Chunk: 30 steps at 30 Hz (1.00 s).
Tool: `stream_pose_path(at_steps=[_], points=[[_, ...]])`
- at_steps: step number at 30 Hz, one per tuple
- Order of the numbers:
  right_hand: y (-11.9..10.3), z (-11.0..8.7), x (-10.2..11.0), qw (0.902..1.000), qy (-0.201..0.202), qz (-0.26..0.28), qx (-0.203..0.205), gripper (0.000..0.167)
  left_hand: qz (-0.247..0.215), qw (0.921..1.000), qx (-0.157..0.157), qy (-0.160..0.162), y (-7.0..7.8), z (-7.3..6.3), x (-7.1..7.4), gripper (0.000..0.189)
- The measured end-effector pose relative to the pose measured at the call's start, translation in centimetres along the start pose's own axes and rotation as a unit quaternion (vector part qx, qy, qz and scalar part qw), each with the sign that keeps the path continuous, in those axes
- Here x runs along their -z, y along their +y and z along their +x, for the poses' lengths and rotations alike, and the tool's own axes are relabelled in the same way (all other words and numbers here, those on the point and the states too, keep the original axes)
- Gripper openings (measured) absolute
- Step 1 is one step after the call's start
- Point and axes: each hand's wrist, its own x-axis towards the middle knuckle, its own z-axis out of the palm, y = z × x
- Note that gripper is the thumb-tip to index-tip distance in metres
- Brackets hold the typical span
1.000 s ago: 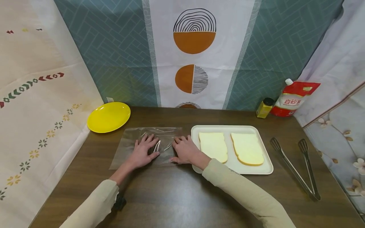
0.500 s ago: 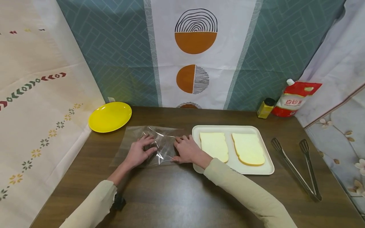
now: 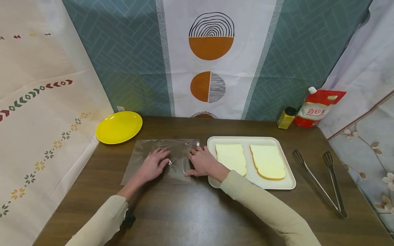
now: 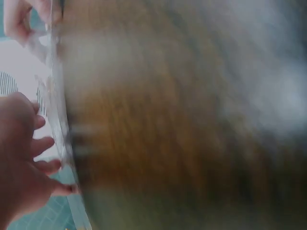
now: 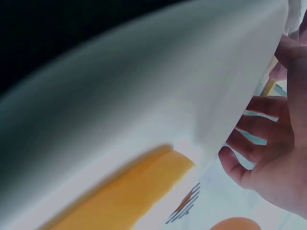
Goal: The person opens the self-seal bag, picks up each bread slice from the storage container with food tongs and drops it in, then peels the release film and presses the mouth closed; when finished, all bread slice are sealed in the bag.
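A clear plastic bag [image 3: 181, 145] lies flat on the brown table, its sheen broken by a few creases. My left hand [image 3: 154, 165] rests on its middle, fingers spread and slightly bent, thumb apart. At the bag's right end, my right hand [image 3: 201, 162] touches it with loosely bent fingers, thumb away from them. No grip on the film is visible in either hand. The left wrist view shows the film edge-on beside my left hand [image 4: 21, 163]. Right of the bag is a white tray [image 3: 248, 165] bearing two bread slices [image 3: 231, 159], partly behind my right wrist.
A yellow plate [image 3: 119, 127] stands at the back left. Metal tongs [image 3: 342, 214] lie spread right of the tray. A yellow jar [image 3: 285, 118] with a dark lid and a red-and-white pouch [image 3: 315, 108] stand at the back right, near the cloth-covered walls.
The bag's film rose and wrinkled between my hands half a second ago and now lies flatter. My left hand first drew slightly back left. My right hand has hardly moved.
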Motion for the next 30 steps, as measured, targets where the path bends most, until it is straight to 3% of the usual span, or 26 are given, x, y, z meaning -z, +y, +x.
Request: stream_pose_path(at_steps=[5,9,18,25,30], points=[[0.0,0.1,-0.3,1.0,0.007,-0.005,0.0,0.08,0.066,0.9973,0.006,-0.031,0.0,0.3,-0.4,0.048],[-0.1,0.1,-0.4,0.9999,0.011,-0.005,0.002,0.079,0.075,0.9964,0.015,-0.038,-0.2,0.3,-0.7,0.052],[0.0,0.0,-0.3,0.9998,0.016,-0.005,0.005,0.077,0.018,0.9983,-0.001,0.056,-0.4,0.3,-1.0,0.029],[0.0,-0.1,-0.5,0.9995,0.028,-0.009,0.013,0.074,-0.051,0.9881,-0.023,0.143,-0.4,0.4,-0.9,0.019],[0.2,-0.1,-0.4,0.9993,0.03,-0.018,0.01,0.067,-0.076,0.984,-0.022,0.159,-0.1,0.5,-0.2,0.017]])
